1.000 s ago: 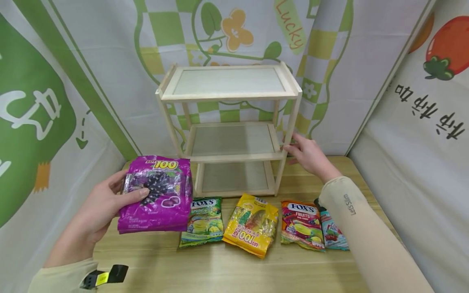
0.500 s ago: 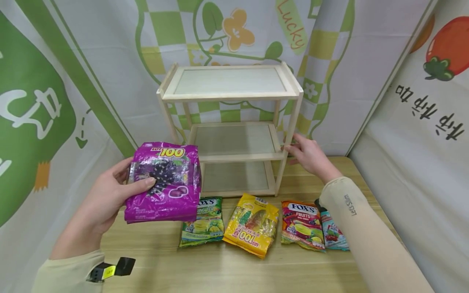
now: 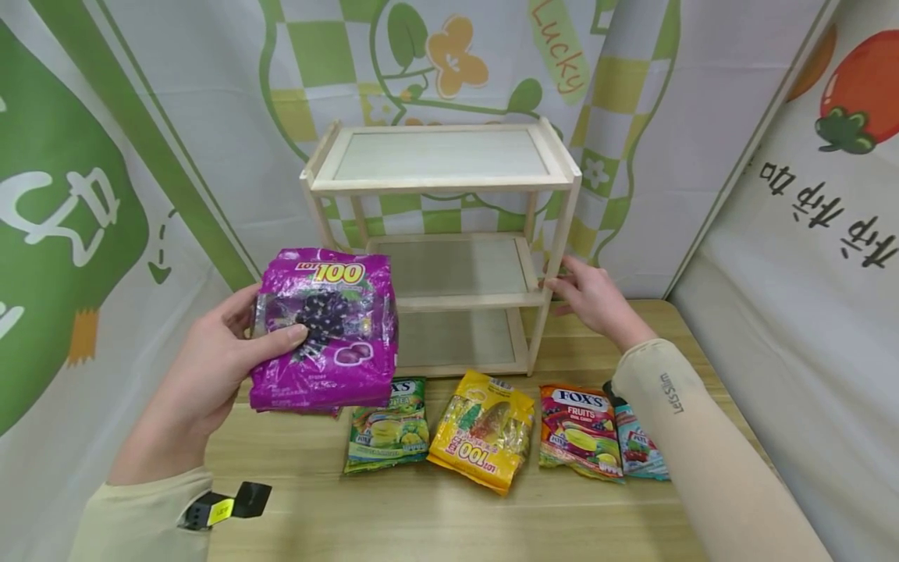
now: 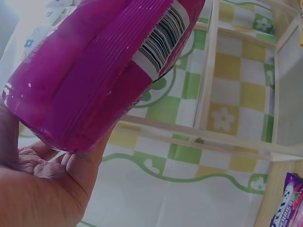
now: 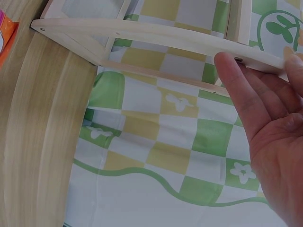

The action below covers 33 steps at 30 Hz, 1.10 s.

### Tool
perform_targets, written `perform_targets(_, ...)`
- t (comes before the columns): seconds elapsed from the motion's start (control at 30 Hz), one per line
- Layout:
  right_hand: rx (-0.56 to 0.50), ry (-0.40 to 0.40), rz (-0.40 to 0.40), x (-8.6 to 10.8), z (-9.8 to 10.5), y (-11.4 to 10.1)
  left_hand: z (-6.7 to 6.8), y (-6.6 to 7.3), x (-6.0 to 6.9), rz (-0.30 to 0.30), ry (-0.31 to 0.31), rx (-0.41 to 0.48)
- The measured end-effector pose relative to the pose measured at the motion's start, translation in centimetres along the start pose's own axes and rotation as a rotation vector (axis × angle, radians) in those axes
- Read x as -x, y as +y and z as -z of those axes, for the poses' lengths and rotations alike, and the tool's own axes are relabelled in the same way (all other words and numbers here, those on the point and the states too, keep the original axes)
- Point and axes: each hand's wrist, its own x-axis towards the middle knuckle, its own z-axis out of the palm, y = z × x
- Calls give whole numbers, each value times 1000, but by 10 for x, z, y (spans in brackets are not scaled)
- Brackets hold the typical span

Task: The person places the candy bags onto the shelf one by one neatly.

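My left hand (image 3: 204,375) grips a purple Lot 100 candy bag (image 3: 326,336) by its left side, thumb across the front. The bag is raised in front of the left side of a pale wooden three-tier shelf (image 3: 449,302), covering part of its middle and lower tiers. The left wrist view has the bag's back seam and barcode (image 4: 163,40). At the shelf's right front post (image 5: 156,35), my right hand (image 3: 597,300) holds on with thumb and fingertips at middle-tier height; in the right wrist view its fingers look fairly straight.
Along the table before the shelf lie a green Fox's bag (image 3: 386,433), a yellow Lot 100 bag (image 3: 485,429), a red-orange Fox's bag (image 3: 579,433) and a light blue bag (image 3: 641,445) partly behind my right sleeve. A purple Fox's pack (image 4: 288,208) shows in the left wrist view.
My left hand has lifted the purple candy bag up and to the right, toward the shelf, uncovering a purple edge on the table. My right hand stays at the post.
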Motion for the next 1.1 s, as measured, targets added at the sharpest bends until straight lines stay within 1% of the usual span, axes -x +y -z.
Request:
perform_targets(0.17, 9, -2, 0, 1, 0, 0, -5, 4, -1, -33, 0, 29)
perform_targets(0.6, 20, -4, 4, 3, 1, -2, -21, 20, -4, -121, 63, 32)
perform_targets(0.73, 8, -2, 5, 3, 0, -1, -26, 24, -7, -147, 67, 70)
perform_targets(0.9, -4, 2, 6, 3, 0, -1, -31, 29, -9, -175, 69, 88)
perform_targets(1.1, -6, 5, 13, 2, -1, 0, -36, 34, -11, -194, 79, 106)
